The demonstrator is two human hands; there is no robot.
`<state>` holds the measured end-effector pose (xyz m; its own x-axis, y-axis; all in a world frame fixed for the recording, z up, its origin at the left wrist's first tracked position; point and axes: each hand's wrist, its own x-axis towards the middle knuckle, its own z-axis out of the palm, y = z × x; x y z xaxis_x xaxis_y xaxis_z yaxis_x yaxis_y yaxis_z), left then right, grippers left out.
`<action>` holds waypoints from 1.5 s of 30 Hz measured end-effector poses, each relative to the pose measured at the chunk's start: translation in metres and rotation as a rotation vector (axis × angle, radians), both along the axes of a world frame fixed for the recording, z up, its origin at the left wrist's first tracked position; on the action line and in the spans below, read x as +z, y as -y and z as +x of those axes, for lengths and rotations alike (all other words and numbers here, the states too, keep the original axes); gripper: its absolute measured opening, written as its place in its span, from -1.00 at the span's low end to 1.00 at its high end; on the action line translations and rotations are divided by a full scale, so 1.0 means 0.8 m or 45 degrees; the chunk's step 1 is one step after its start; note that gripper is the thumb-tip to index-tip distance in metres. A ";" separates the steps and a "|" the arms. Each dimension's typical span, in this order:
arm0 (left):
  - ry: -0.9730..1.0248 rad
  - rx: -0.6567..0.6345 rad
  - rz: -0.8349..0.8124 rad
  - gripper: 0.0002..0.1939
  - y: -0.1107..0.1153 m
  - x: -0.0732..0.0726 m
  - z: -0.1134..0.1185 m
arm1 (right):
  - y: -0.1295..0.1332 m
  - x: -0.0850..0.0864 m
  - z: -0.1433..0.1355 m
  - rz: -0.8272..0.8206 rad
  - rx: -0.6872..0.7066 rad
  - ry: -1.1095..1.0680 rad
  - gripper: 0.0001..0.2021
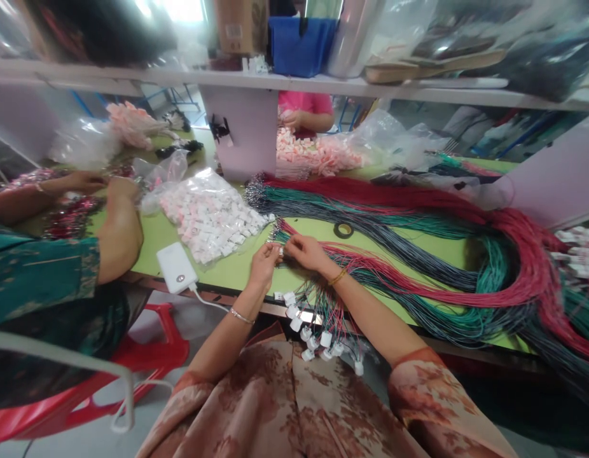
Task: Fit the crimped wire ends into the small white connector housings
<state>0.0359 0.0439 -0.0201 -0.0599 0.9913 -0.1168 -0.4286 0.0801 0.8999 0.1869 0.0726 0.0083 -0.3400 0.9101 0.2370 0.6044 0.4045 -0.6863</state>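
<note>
My left hand (263, 266) is closed in a pinch on a small white connector housing (280, 252) at the table's front part. Right beside it, my right hand (308, 253) has its fingers pinched together close to the connector; a thin wire seems to be between them, but its end is hidden. Red, green and black wires (366, 262) run from under my hands toward the right. Below my wrists, several white connectors (325, 339) with wires hang over the table edge. A clear bag of white connector housings (213, 216) lies to the left of my hands.
A roll of dark tape (343, 229) lies among long wire bundles (432, 197). A white power bank (176, 267) with a cable sits at the front edge. A co-worker's arm (120, 222) is at left, above a red stool (156, 346). Overhead, a shelf holds a blue bin (301, 48).
</note>
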 end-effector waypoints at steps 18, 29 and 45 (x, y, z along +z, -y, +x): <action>0.106 -0.083 -0.125 -0.78 -0.005 0.005 -0.001 | -0.061 0.009 0.028 0.010 -0.351 0.051 -0.93; 0.214 -0.077 -0.128 -0.77 -0.006 0.001 -0.005 | -0.040 0.039 -0.027 -0.101 0.105 -0.391 -0.83; 0.204 -0.085 -0.103 -0.78 -0.006 -0.001 -0.005 | 0.006 0.009 0.005 -0.092 0.137 -0.147 -0.93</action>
